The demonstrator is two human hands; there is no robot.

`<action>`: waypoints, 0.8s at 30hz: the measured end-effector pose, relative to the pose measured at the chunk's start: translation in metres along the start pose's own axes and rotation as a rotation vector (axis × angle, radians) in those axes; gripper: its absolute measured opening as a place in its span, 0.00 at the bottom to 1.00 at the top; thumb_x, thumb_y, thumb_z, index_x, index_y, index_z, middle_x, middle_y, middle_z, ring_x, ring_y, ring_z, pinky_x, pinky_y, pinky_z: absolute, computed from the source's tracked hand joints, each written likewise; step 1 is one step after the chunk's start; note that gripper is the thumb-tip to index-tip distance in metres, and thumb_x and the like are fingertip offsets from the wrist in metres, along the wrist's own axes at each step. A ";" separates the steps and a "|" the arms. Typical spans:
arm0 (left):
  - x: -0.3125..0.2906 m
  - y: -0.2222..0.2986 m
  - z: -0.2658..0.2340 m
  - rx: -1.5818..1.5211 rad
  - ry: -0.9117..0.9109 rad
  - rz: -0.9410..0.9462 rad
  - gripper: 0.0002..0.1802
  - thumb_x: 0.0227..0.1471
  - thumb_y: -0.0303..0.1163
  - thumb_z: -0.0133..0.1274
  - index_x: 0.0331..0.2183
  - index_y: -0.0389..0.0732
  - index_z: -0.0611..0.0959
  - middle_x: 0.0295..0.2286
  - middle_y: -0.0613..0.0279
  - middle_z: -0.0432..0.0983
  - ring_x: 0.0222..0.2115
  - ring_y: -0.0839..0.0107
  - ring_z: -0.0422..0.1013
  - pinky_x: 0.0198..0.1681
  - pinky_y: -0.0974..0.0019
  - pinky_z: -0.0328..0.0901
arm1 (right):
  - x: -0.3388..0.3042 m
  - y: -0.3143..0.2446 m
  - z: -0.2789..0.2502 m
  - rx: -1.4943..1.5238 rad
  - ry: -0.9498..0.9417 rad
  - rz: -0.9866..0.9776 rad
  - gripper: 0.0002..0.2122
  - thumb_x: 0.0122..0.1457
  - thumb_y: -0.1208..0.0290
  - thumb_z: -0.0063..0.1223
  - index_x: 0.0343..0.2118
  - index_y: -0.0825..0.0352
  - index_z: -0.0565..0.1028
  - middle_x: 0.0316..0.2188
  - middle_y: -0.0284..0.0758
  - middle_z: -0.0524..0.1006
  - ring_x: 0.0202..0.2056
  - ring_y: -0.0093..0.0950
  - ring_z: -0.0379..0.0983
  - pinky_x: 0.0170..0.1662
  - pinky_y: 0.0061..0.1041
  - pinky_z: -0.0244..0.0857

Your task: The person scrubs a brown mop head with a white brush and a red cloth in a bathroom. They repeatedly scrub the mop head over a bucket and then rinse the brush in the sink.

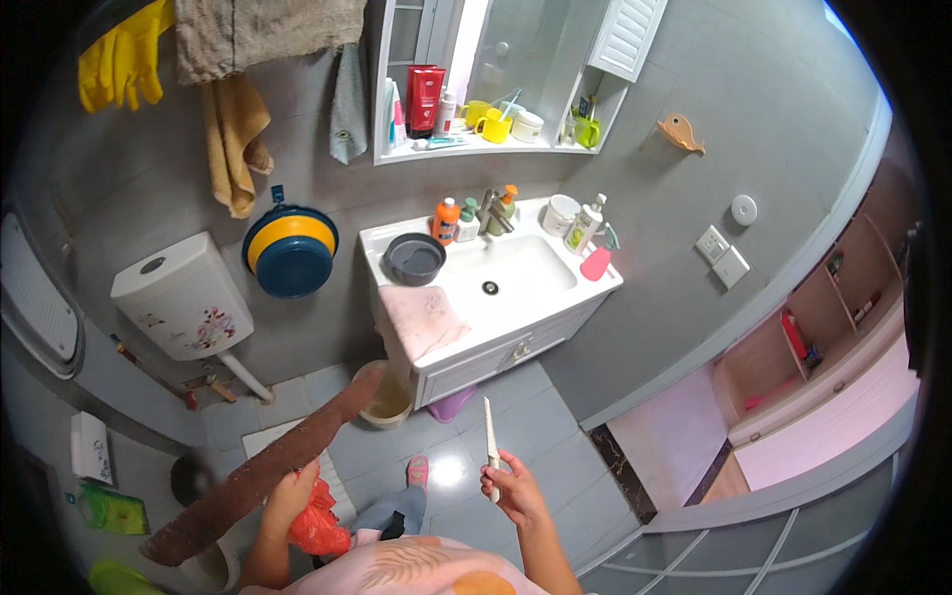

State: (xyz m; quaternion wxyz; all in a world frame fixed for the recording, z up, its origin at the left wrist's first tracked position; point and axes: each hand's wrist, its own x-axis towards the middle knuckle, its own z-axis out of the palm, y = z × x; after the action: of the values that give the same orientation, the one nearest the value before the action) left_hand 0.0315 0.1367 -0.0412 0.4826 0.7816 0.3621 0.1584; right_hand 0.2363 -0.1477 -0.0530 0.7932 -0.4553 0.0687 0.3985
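Observation:
My left hand (290,496) is closed at the lower edge of a long, rough brown root-like thing (263,466), which slants up to the right across the lower left; I cannot make out its exact kind. A crumpled red plastic bag (317,523) hangs from the same hand. On the right, my right hand (516,488) grips the handle of a small white knife (491,446), its narrow, toothed-looking blade pointing up. The knife is apart from the brown thing.
Ahead stands a white washbasin cabinet (446,353) with a grey basin (415,260), a pink cloth (421,319) and several bottles. A cream bucket (387,405) is on the floor beside it. At left hangs the toilet cistern (188,297); a doorway opens at right.

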 end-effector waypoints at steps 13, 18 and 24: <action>0.171 0.126 0.099 0.078 -0.123 -0.069 0.23 0.49 0.46 0.45 0.32 0.33 0.76 0.29 0.51 0.74 0.35 0.62 0.70 0.41 0.68 0.60 | 0.175 -0.151 -0.025 -0.426 0.021 -0.126 0.15 0.57 0.76 0.43 0.46 0.69 0.58 0.26 0.35 0.72 0.23 0.20 0.67 0.26 0.18 0.63; 0.206 0.132 0.142 0.069 0.023 0.084 0.20 0.52 0.41 0.44 0.39 0.35 0.74 0.37 0.54 0.73 0.37 0.63 0.69 0.44 0.69 0.59 | 0.256 -0.201 -0.021 -0.544 -0.061 -0.005 0.15 0.58 0.73 0.44 0.47 0.67 0.60 0.27 0.34 0.72 0.21 0.19 0.66 0.26 0.18 0.63; 0.224 0.100 0.204 -0.087 0.156 0.119 0.19 0.53 0.36 0.43 0.45 0.38 0.69 0.37 0.59 0.71 0.38 0.69 0.68 0.44 0.74 0.58 | 0.395 -0.244 -0.029 -0.828 -0.388 0.080 0.11 0.57 0.72 0.46 0.40 0.68 0.62 0.23 0.35 0.74 0.22 0.19 0.69 0.23 0.18 0.63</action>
State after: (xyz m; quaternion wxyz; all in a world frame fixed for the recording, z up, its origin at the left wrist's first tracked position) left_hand 0.3481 0.1400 -0.0760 0.4760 0.7653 0.3446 0.2626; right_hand 0.6794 -0.0104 -0.0933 0.5264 -0.6480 -0.2285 0.5008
